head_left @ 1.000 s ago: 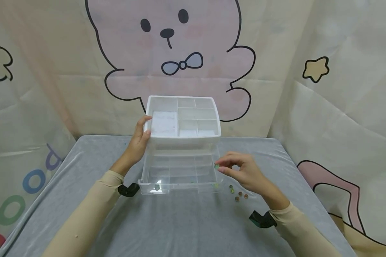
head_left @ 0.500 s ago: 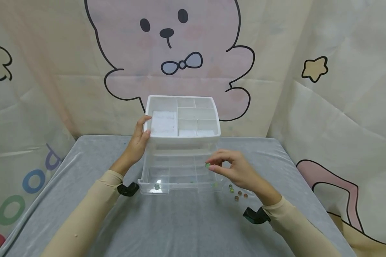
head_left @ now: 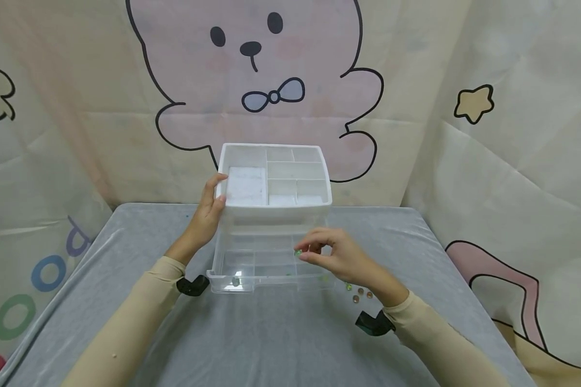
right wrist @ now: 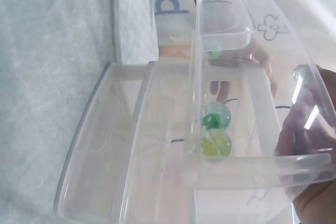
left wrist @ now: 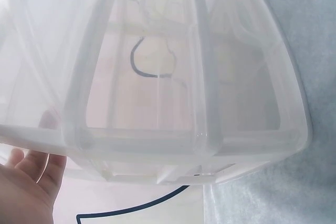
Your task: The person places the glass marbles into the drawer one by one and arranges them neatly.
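Note:
A white plastic storage box (head_left: 300, 205) with a divided top tray stands mid-table, its clear lower drawer (head_left: 271, 280) pulled out toward me. My left hand (head_left: 200, 217) grips the box's upper left side; in the left wrist view its fingers (left wrist: 52, 174) lie against the translucent wall. Above the drawer's right half, my right hand (head_left: 344, 258) pinches a green marble (head_left: 297, 252) between thumb and fingertips. Through the drawer wall in the right wrist view show a green-blue marble (right wrist: 217, 115) and a yellow-green marble (right wrist: 216, 142). A green marble (head_left: 235, 281) sits in the drawer's left front.
Right of the drawer, a yellow-green marble (head_left: 348, 287) and several brown marbles (head_left: 355, 299) lie loose on the grey cloth (head_left: 271, 344), partly beside my right wrist. A printed fabric backdrop (head_left: 406, 161) closes in the table's back and sides.
My right hand has moved left with the green marble, from the drawer's right edge to above its inside. The left hand keeps its grip on the box.

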{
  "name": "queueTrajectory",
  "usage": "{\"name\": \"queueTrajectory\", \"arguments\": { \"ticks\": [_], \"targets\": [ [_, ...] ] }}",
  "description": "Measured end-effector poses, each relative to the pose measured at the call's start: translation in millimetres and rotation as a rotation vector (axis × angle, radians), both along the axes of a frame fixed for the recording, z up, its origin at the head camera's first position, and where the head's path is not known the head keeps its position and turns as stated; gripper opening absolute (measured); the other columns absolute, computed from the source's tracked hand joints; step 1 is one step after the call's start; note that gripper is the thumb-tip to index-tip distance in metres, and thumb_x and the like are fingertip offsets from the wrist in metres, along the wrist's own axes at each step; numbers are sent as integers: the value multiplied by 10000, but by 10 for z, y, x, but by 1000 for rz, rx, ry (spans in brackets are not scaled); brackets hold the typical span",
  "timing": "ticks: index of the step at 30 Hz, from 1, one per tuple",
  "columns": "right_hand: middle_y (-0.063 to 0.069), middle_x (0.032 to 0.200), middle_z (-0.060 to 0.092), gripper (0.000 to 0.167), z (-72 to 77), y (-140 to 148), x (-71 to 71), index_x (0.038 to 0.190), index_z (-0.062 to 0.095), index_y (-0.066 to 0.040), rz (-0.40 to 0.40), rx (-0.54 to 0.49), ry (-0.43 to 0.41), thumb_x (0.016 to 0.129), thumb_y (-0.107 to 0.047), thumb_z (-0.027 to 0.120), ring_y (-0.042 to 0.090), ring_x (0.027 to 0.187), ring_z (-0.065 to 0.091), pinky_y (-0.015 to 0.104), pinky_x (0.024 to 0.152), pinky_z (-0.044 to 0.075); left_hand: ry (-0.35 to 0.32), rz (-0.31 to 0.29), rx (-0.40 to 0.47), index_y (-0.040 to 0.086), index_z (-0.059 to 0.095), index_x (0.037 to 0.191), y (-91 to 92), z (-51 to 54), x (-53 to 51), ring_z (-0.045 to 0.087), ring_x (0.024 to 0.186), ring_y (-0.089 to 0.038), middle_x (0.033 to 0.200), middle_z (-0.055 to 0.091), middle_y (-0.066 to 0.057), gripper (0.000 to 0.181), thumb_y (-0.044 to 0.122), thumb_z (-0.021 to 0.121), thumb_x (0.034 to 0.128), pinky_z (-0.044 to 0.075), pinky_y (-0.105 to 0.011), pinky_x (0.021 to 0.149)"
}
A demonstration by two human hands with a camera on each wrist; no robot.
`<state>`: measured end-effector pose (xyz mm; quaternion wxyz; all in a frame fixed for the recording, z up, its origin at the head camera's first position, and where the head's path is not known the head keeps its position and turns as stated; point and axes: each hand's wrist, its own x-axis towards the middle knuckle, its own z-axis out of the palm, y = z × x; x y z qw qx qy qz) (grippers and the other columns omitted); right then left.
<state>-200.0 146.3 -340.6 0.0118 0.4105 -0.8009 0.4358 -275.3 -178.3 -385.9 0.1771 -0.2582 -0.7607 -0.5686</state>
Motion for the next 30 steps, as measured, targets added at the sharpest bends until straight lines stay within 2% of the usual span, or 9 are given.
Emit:
{"name": "queueTrajectory", "arguments": {
  "ticks": [4, 14, 20, 30],
  "targets": [
    [53, 948, 726, 137, -3, -44, 8, 1038, 762, -28, 15, 4, -6, 909, -54, 724, 101, 782, 574, 241, 740, 513, 8, 1, -2, 108, 244, 1482, -1, -5, -2, 312, 1299, -347, 1547, 203, -235, 435, 122, 312, 1052, 300, -488, 988],
    [11, 970, 722, 147, 13, -104, 30, 1048, 770, -53, 11, 69, -33, 910, -87, 732, 86, 812, 566, 243, 772, 508, 14, 8, -4, 103, 246, 1484, -5, -16, -13, 317, 1293, -346, 1537, 221, -231, 443, 130, 314, 1048, 295, -501, 994],
    [-9, 978, 725, 141, 21, -117, 25, 1051, 774, -94, 20, 97, -18, 921, -121, 727, 78, 803, 559, 265, 763, 508, 6, 11, -3, 111, 249, 1480, -13, -12, -16, 326, 1270, -345, 1525, 225, -239, 436, 133, 313, 1049, 300, -473, 973],
    [76, 977, 726, 146, 43, -56, 23, 1066, 750, -13, 31, 17, -69, 955, -62, 669, 112, 790, 584, 254, 749, 516, 7, 2, -5, 109, 244, 1483, -9, -10, -10, 327, 1285, -356, 1538, 213, -243, 440, 123, 312, 1048, 302, -492, 989]
  ]
}}
